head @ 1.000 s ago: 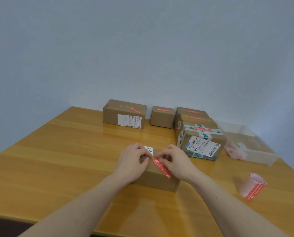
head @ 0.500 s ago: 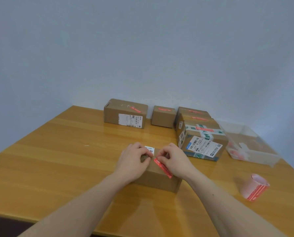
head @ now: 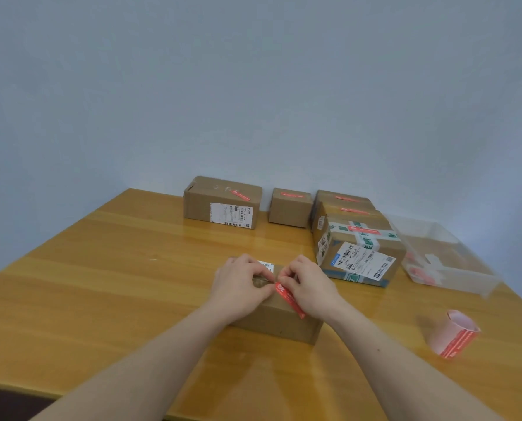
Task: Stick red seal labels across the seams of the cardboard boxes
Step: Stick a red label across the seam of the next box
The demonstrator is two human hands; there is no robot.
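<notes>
Cardboard box (head: 279,322), small and brown, sits near the table's front centre with the left hand (head: 238,287) curled over its left top, seemingly steadying it. Close beside it, the right hand (head: 307,285) pinches the red seal label (head: 288,299), laying it slantwise across the top, probably to bridge the seam. Farther right, the roll of red labels (head: 452,335) waits within reach.
</notes>
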